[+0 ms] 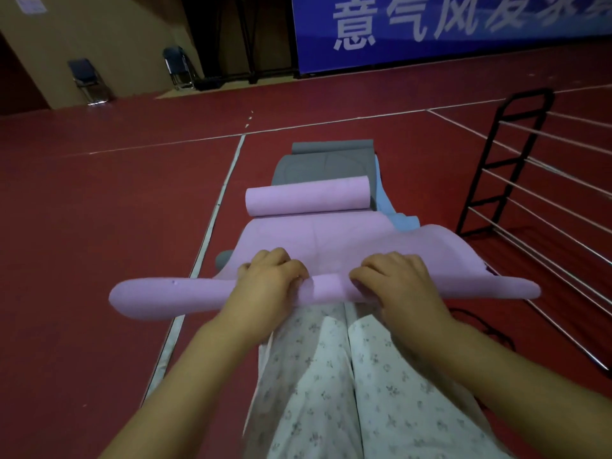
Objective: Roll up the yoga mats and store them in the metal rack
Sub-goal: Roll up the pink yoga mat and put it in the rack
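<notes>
Nearest, the left hand (270,279) and right hand (394,283) curl over the near end of the pink mat (318,240), its roll just begun. Beyond lie a rolled pink mat (308,196) and flat grey mats (321,164); the metal rack (516,167), right, looks unfilled.

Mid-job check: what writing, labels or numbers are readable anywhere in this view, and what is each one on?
"意气风发" in large white characters, on the blue banner along the far wall; further characters follow, cut off by the frame edge and not readable.
White paper notice on the tan wall, top left: too small and blurred to read.
Pink yoga mat: only faint printed lines, no text.
</notes>
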Motion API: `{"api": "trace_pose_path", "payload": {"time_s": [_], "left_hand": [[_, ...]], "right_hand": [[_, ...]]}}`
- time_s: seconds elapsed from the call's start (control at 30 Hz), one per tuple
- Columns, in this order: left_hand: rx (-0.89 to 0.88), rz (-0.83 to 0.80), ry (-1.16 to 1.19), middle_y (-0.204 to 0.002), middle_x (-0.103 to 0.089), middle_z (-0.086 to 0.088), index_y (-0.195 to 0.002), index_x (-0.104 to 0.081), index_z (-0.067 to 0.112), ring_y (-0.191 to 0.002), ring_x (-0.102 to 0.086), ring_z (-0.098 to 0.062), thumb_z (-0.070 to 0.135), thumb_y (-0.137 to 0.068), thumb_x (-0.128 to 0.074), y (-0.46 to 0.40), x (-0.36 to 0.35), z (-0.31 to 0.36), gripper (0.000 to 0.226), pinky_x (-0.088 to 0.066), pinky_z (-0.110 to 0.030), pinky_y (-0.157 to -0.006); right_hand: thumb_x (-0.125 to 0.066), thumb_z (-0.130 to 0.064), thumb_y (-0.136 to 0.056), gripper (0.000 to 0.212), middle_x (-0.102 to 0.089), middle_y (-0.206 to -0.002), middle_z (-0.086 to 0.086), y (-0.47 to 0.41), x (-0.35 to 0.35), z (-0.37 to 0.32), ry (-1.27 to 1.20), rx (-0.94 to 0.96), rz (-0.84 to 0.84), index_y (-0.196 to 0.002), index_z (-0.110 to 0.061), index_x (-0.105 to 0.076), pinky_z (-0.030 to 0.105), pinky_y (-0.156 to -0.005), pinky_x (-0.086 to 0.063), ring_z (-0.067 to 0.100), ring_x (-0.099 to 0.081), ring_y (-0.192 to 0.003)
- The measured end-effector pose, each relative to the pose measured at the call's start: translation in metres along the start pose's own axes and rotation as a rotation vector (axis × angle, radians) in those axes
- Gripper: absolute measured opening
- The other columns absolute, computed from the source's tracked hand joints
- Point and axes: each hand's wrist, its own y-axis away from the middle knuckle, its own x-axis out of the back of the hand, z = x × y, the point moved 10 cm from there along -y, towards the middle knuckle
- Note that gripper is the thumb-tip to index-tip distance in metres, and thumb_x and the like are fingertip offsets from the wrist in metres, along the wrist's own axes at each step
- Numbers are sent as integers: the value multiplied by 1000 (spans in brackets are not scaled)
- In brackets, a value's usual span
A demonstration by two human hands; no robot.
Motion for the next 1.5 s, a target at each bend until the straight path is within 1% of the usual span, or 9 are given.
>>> {"api": "trace_pose_path", "payload": {"time_s": [0.07, 0.17, 0.33, 0.47, 0.57, 0.73, 0.9, 1.23, 1.5], "left_hand": [[-33, 47, -172, -76, -54, 3, -77, -68, 22, -76, -55, -27, 6, -57, -69, 5, 2, 10, 26, -29, -36, -71], [-104, 70, -252, -64, -54, 4, -70, -66, 21, -61, -56, -25, 10, -54, -62, 8, 5, 22, 20, -32, -36, -70], [-178, 10, -271, -54, -55, 4, -61, -66, 21, -53, -55, -21, 48, -65, -51, 11, 2, 32, 31, -42, -29, -55], [-162, -8, -253, -50, -48, 5, -50, -62, 21, -51, -51, -21, 34, -45, -62, 11, -5, 33, 14, -31, -26, -50], [-124, -4, -176, -50, -46, 5, -48, -63, 21, -49, -49, -21, 26, -44, -61, 14, -13, 29, 6, -17, -23, -47], [-57, 37, 109, -69, -53, 4, -66, -72, 17, -63, -53, -26, 28, -66, -51, 22, -22, 11, 23, -45, -38, -51], [-34, -1, 319, -80, -44, 13, -80, -68, 23, -81, -45, -18, 44, -75, -48, 32, -13, 12, 29, -43, -40, -71], [-169, -122, 234, -79, -56, 11, -85, -71, 22, -77, -55, -14, 43, -82, -51, 67, -29, 40, 29, -32, -22, -64], [31, -240, 423, -82, -61, 8, -104, -60, 22, -77, -54, -8, 30, -86, -67, 54, -43, 23, 20, -42, -26, -72]], "right_hand": [[-41, -13, -60, 28, -60, -75, 1, 4, 1, -10, -58, -1, 22, -74, -16, -65, 30, -61, -36, 26, -57, -66], [-54, 3, -59, 37, -64, -86, 5, 7, -1, -8, -178, -51, 22, -89, -10, -69, 32, -66, -51, 29, -59, -74], [-66, -18, -75, 29, -65, -98, 3, 13, -12, 2, -365, -139, -66, -103, -11, -71, 22, -82, -39, 24, -56, -89], [-72, -12, -74, 26, -65, -95, 0, 14, -26, 10, -448, -201, -131, -101, -13, -73, 7, -79, -31, 18, -54, -89], [-65, -19, -70, 31, -66, -94, 1, 16, -39, 3, -392, -143, -265, -98, -12, -72, 21, -79, -34, 23, -57, -89], [-61, -22, -71, 26, -66, -86, 1, 19, -37, 2, -435, -146, -254, -92, -13, -74, 23, -72, -33, 22, -56, -82], [-65, -21, -73, 19, -64, -78, -4, 22, -13, 1, -459, -113, -179, -89, -18, -75, 20, -70, -38, 16, -57, -77], [-61, -36, -79, 18, -61, -76, -7, 70, -12, -12, -422, -37, -292, -90, -26, -72, 32, -66, -50, 14, -56, -72], [-54, -41, -80, 25, -46, -84, -17, 72, -31, 5, -478, -206, -301, -92, -32, -74, 26, -77, -28, -1, -39, -82]]}}
